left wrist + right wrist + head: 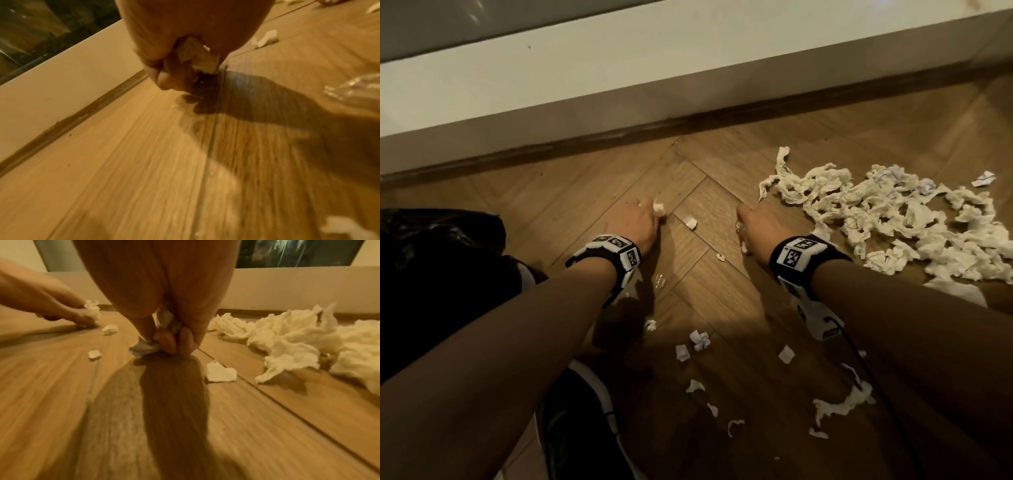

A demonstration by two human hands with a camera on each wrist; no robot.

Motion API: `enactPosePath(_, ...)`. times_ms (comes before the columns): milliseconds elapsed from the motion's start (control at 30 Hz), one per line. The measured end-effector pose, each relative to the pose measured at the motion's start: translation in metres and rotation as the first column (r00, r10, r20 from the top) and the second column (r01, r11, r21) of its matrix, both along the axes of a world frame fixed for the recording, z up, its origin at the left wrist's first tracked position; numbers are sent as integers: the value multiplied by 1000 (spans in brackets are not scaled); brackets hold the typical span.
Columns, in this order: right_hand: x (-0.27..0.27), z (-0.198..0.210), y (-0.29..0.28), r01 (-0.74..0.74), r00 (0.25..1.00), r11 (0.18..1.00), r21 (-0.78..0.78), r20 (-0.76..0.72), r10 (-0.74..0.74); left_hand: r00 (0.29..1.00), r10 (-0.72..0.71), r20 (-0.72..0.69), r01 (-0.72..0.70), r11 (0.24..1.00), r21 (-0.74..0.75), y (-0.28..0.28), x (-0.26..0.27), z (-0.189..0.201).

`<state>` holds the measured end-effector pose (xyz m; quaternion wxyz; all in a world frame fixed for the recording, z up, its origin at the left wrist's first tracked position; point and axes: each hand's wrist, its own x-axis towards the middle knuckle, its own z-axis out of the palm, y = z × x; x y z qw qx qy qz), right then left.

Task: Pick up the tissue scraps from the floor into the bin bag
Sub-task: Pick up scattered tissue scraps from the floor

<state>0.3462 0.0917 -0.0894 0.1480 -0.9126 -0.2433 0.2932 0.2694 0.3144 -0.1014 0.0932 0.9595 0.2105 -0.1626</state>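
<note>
My forearms reach low; my left hand (641, 219) and right hand (760, 224) each clutch tissue scraps (164, 318). The big pile (893, 219) waits rightward, the bin bag (431, 246) leftward. Overfilled fists could shed pieces.

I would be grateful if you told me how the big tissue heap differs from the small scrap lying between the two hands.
The tissue heap is a wide tangle of long twisted strips; the small scrap is one short crumpled bit. The heap lies beyond the right hand, out to its right; the scrap sits between it and the left hand. Both are white tissue, on the floor, ungripped.
</note>
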Motion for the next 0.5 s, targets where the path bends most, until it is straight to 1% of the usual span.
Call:
enactPosePath(67, -1, 3, -4, 17, 999, 999, 50, -45, -15, 1000, -20, 19, 21, 999, -39, -5, 1, 0)
enactPosePath(133, -6, 8, -13, 59, 996, 995, 85, -77, -52, 995, -3, 95, 13, 995, -102, -12, 0, 2)
enactPosePath(167, -10, 13, -19, 73, 993, 992, 103, -96, -64, 989, -19, 143, 38, 990, -133, -17, -1, 4)
enactPosePath(267, -26, 34, -47, 93, 987, 986, 142, -140, -73, 960, -178, 218, 221, 956, -191, -34, -5, 9)
enactPosePath(333, -39, 49, -66, 99, 981, 988, 122, -181, -76, 936, -260, 237, 301, 941, -156, -41, -3, 11)
enactPosePath(400, -53, 52, -85, 118, 981, 989, 90, -165, -102, 936, -295, 191, 319, 941, -115, -45, 4, 8)
enactPosePath(500, -66, 32, -106, 189, 968, 974, 127, -190, -163, 952, -301, 54, 304, 951, -64, -55, 12, 3)
